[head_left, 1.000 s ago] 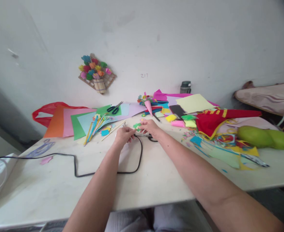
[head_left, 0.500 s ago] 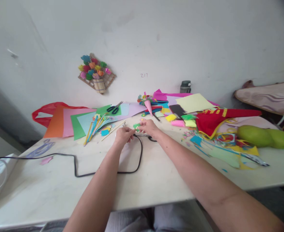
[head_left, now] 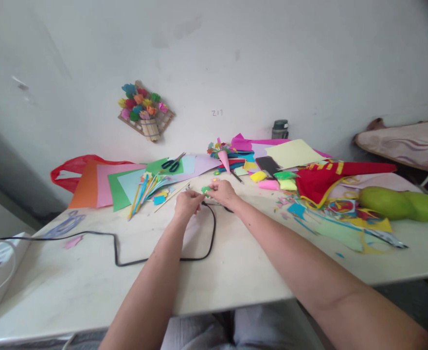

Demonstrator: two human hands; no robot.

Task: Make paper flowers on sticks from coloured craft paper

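A small green paper piece (head_left: 205, 189) is pinched in the fingers of my right hand (head_left: 222, 193), over the middle of the table. Close on its left is my left hand (head_left: 188, 203), fingers pressed together at the near edge of the green piece; what they hold is too small to make out. Just below both hands, a black cable (head_left: 214, 228) ends at a dark object mostly hidden under them. Behind the hands lies a pink paper cone (head_left: 223, 162) with colourful paper flowers at its top.
Coloured sheets (head_left: 105, 184), scissors (head_left: 173, 164) and paper strips (head_left: 141, 194) lie left. A phone (head_left: 267, 166), clay packets (head_left: 268, 184), red cloth (head_left: 318, 183), paper scraps (head_left: 340, 233) and green fruits (head_left: 385, 203) lie right. A power strip (head_left: 8, 262) stands far left.
The hands have come slightly closer together around the green piece, which shows a little less. The camera view has shifted slightly.
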